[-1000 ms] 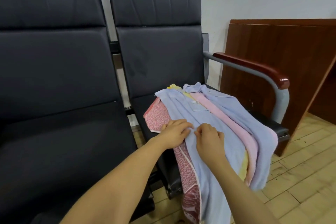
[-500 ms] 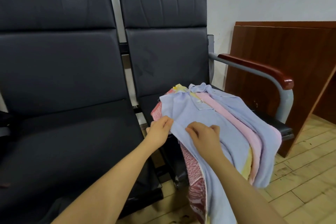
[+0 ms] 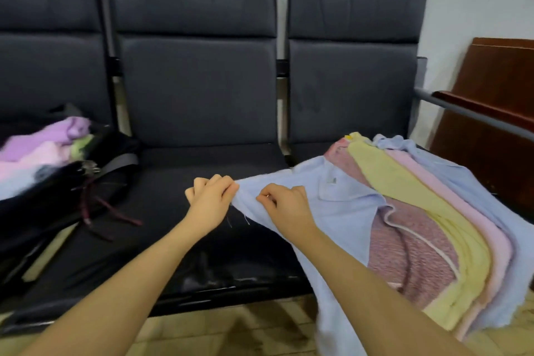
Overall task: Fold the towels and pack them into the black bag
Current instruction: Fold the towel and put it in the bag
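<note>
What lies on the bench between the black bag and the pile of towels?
In the head view, the bare middle seat separates the black bag from the pile of towels. Above it, both hands grip the blue towel.

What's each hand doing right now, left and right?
Left hand: closed, pinching the edge of the light blue towel.
Right hand: closed, pinching the same towel edge beside it.

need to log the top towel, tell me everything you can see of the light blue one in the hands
The light blue towel is soft terry-like cloth with a small white label and loose threads at its edge. It lies unfolded on top of the towel pile on the right seat, one corner stretched leftward, pinched by the left hand and right hand.
</note>
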